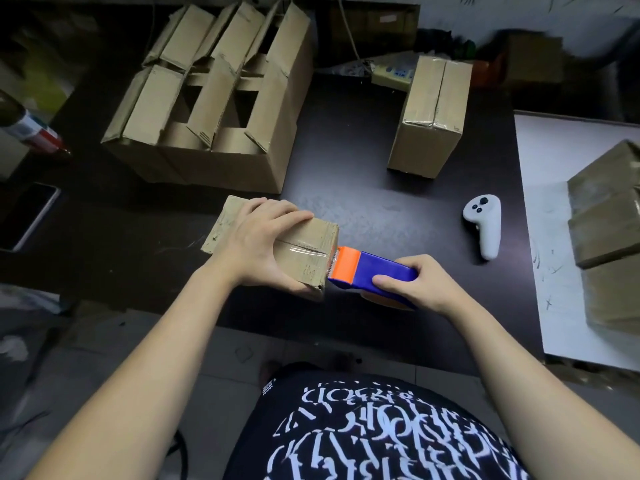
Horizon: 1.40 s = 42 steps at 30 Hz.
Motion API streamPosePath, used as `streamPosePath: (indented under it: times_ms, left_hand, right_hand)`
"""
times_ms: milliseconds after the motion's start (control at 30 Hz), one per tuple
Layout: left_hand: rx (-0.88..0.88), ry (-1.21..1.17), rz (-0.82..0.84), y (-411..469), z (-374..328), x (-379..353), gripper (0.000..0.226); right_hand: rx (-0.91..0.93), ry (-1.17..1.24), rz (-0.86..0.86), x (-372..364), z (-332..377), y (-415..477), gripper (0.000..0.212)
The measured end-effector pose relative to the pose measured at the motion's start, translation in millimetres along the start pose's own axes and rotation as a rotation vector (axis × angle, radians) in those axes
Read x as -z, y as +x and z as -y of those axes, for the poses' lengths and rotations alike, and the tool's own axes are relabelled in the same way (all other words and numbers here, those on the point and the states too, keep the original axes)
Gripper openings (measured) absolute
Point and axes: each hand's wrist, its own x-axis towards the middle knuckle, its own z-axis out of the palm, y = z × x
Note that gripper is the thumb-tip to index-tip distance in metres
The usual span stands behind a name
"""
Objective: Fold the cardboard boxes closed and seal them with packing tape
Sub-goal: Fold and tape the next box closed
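Observation:
A small cardboard box (pixel 311 247) lies on the dark table near its front edge, flaps folded shut, with clear tape along its top seam. My left hand (pixel 259 237) grips it from above, fingers over the far side and thumb on the near side. My right hand (pixel 419 284) holds a blue tape dispenser (pixel 381 271) whose orange head (pixel 346 263) touches the box's right end at the seam.
A large group of open boxes (pixel 214 98) stands at the back left. A sealed box (pixel 433 116) stands at the back right. A white controller (pixel 483 226) lies right of my hands. More boxes (pixel 609 237) sit on a white board (pixel 540 202) at far right. A phone (pixel 27 216) lies at left.

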Motion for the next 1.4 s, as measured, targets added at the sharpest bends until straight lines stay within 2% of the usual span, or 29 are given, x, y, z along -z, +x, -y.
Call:
streamPosePath:
  times_ms: [200, 333, 467, 567, 733, 800, 900, 967, 1033, 1100, 1233, 1300, 1400]
  left_hand:
    - [0.006, 0.011, -0.029, 1, -2, -1, 0.116]
    - [-0.003, 0.000, -0.055, 1, 0, -2, 0.117]
    - [0.027, 0.012, -0.038, 2, 2, -1, 0.117]
    - [0.080, 0.035, -0.038, 4, 2, -3, 0.120]
    - [0.218, 0.112, -0.059, 17, -10, -10, 0.124]
    - [0.314, 0.089, -0.087, 27, -19, -12, 0.128]
    - [0.379, -0.018, -0.134, 38, -27, -11, 0.125]
    - [0.366, -0.100, -0.187, 35, -22, -2, 0.109]
    - [0.337, -0.072, -0.240, 21, -7, 13, 0.089]
    - [0.348, -0.046, -0.212, 0, 16, 29, 0.078]
    - [0.359, -0.256, 0.111, -35, 54, 44, 0.084]
    - [0.320, -0.308, 0.085, -41, 59, 37, 0.086]
    - [0.338, -0.264, -0.018, -40, 53, 27, 0.088]
  right_hand:
    - [-0.041, -0.006, 0.037, -2, 5, 12, 0.054]
    - [-0.092, 0.083, 0.053, -3, 7, 13, 0.056]
    - [-0.136, -0.023, 0.059, -5, 15, 14, 0.057]
    - [-0.137, 0.019, -0.057, -7, 7, 8, 0.057]
    - [-0.162, 0.184, -0.466, 0, 1, -1, 0.055]
    - [-0.124, 0.262, -0.536, -1, 4, -4, 0.052]
    - [-0.055, 0.362, -0.528, -11, 10, -9, 0.044]
    - [-0.026, 0.367, -0.519, -18, 15, -10, 0.038]
    - [-0.011, 0.352, -0.510, -25, 21, -9, 0.032]
    - [-0.009, 0.363, -0.479, -33, 27, -7, 0.029]
    - [-0.002, 0.467, -0.419, -54, 44, -6, 0.033]
    - [-0.013, 0.501, -0.465, -59, 54, -8, 0.028]
    - [-0.032, 0.526, -0.567, -64, 64, -9, 0.028]
